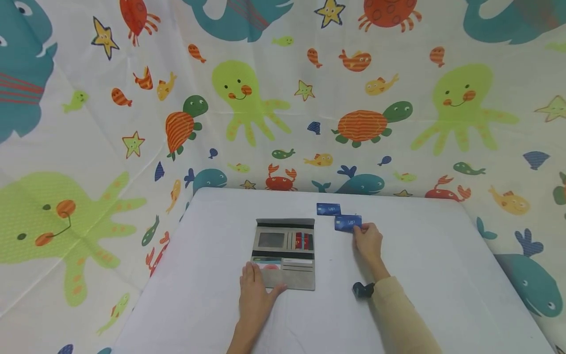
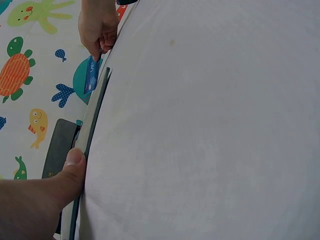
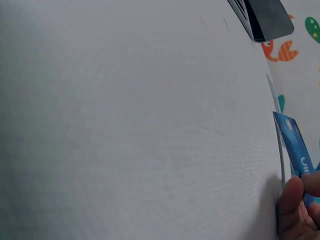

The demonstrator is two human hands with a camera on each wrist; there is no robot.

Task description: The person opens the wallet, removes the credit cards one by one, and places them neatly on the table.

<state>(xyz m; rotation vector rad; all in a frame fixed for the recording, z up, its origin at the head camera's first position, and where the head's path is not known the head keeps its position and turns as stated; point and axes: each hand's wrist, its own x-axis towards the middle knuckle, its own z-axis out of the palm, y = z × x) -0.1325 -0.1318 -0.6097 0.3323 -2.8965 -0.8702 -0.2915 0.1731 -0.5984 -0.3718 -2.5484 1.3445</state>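
Note:
A grey wallet (image 1: 298, 279) lies unfolded on the white table, with cards in its slots, some of them red (image 1: 302, 241). My left hand (image 1: 256, 296) rests at the wallet's lower left corner, fingers straight and thumb spread along the near edge. In the left wrist view the thumb (image 2: 75, 159) touches that edge. To the right of the wallet, my right hand (image 1: 369, 242) pinches a blue VIP card (image 1: 347, 222) by its lower right corner. The same card (image 3: 295, 142) stands tilted up in the right wrist view. Just beyond it lies a second blue VIP card (image 1: 328, 209).
The white table (image 1: 424, 255) stretches to both sides of the hands. Behind and to the left hangs a curtain (image 1: 274, 103) printed with sea animals. A small black device (image 1: 363, 290) sits at the right wrist, beside a beige sleeve (image 1: 400, 314).

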